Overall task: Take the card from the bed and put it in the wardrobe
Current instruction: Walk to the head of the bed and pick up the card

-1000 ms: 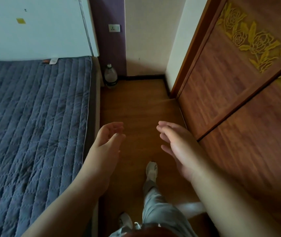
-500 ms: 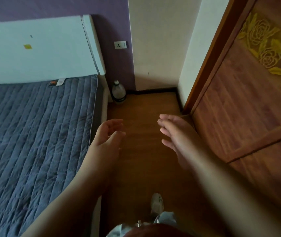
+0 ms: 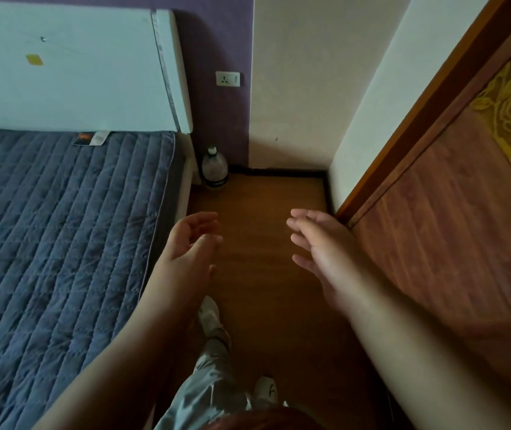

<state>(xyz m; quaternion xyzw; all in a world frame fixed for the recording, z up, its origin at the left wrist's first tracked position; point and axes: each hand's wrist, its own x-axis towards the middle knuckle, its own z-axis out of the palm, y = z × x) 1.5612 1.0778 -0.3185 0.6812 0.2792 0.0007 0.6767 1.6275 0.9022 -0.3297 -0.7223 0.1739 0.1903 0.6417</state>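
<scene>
A small card (image 3: 91,139), dark and orange with a white end, lies on the blue quilted bed (image 3: 55,231) right at the foot of the white headboard (image 3: 71,72). The wooden wardrobe (image 3: 453,218), its door carved with yellow roses, stands shut along the right. My left hand (image 3: 192,243) hovers over the floor beside the bed's edge, fingers loosely curled and holding nothing. My right hand (image 3: 322,246) is held out flat with fingers apart, near the wardrobe's lower corner, also holding nothing. Both hands are well short of the card.
A narrow strip of brown wooden floor (image 3: 266,212) runs between bed and wardrobe. A plastic water bottle (image 3: 214,169) stands in the corner by the bed. A wall socket (image 3: 228,79) is on the purple wall. My legs and white shoes (image 3: 209,315) are below.
The view has tilted up and moved forward along the aisle: headboard and card now sit lower and larger. Both hands stay open in much the same pose.
</scene>
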